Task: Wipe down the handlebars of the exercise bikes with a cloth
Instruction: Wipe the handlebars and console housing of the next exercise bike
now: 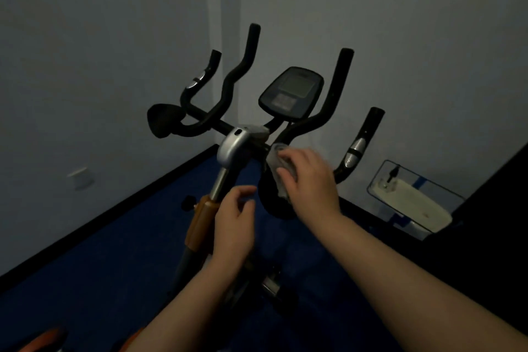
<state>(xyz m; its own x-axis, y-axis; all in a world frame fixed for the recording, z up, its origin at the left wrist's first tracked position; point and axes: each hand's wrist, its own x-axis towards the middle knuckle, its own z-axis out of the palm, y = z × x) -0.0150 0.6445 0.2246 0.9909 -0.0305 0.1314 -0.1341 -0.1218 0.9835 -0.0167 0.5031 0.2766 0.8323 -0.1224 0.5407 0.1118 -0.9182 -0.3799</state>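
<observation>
Wall socket [81,177]: far left, low on the wall, well apart from the bike.
Left elbow pad [165,120]: black, at the left end of the handlebars [238,71], not touched.
Left hand [234,224]: near the silver stem [232,148], fingers loosely curled, grasping nothing.
Console [291,92]: dark screen, centre, beyond the stem.
Cloth [281,170]: pale, bunched, pressed onto the right elbow pad [271,197] just right of the stem.
Right hand [307,177]: fingers curled over the cloth, holding it down against the pad; blurred.
Handling: probably light, soft, limp; best bunched in the palm and wrapped round each stiff bar.
Right grip [358,148]: black with silver sensor, right of the hand, apart from it.
Clear box [411,197]: far right on the floor.
</observation>
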